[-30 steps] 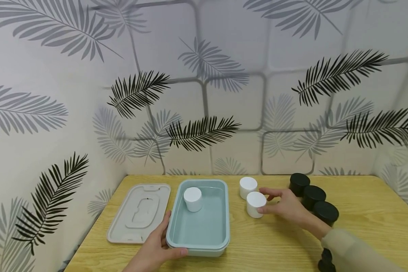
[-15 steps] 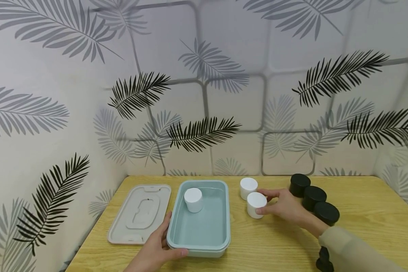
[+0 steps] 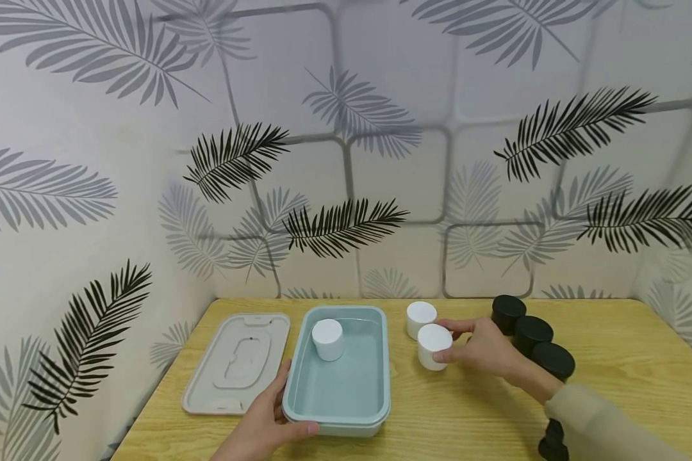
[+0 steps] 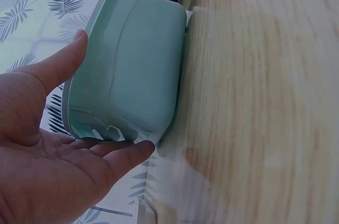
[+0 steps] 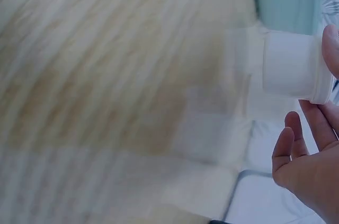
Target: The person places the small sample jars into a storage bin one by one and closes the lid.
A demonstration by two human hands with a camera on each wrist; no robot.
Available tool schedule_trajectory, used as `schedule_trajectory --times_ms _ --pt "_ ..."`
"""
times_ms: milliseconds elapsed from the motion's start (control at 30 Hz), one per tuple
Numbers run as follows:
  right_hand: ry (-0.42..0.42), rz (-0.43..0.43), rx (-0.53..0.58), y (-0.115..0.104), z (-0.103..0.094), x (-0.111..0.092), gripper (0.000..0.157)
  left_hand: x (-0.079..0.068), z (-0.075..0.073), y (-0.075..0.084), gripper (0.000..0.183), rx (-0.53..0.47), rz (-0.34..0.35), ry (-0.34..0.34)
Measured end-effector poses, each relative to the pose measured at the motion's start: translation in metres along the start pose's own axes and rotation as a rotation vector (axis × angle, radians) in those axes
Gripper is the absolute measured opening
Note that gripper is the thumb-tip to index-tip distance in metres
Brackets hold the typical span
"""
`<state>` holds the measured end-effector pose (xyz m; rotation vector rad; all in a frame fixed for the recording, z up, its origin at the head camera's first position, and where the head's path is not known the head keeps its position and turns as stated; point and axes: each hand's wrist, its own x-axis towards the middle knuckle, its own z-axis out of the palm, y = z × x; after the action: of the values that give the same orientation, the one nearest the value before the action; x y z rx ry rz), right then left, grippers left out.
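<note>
Pinching white jar [image 3: 429, 347] lower right of centre, right hand [image 3: 487, 353] held its sides; left hand [image 3: 265, 413], lower left of centre, gripped near-left corner of teal tub [image 3: 346, 387]. Good lift likely called for level jar, clearance from second jar [image 3: 420, 316] just behind, steady tub.

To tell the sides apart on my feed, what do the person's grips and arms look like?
The left grip is a bare hand, ungloved. The right grip is bare too, but that side shows a pale beige sleeve. A lumpy black item shows beside the sleeve, too unclear to name.
</note>
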<state>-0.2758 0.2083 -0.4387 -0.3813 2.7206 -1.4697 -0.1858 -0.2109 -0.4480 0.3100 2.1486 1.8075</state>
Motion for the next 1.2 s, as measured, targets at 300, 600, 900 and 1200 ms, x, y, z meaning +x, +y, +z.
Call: schedule_trajectory --times_ms 300,600,900,1200 --pt "-0.032 -0.024 -0.004 -0.038 -0.010 -0.002 0.074 0.000 0.003 0.004 0.119 0.016 -0.041 0.023" --pt "-0.028 -0.116 0.003 -0.087 0.000 0.008 0.072 -0.002 0.001 0.000 0.119 -0.017 0.028 -0.002" --pt "-0.093 -0.159 0.039 -0.118 0.037 0.027 0.064 -0.001 0.000 0.000 0.117 -0.018 0.018 0.003" --pt "-0.181 -0.205 0.064 -0.129 0.077 0.042 0.057 -0.002 0.000 0.002 0.116 -0.029 0.000 -0.007"
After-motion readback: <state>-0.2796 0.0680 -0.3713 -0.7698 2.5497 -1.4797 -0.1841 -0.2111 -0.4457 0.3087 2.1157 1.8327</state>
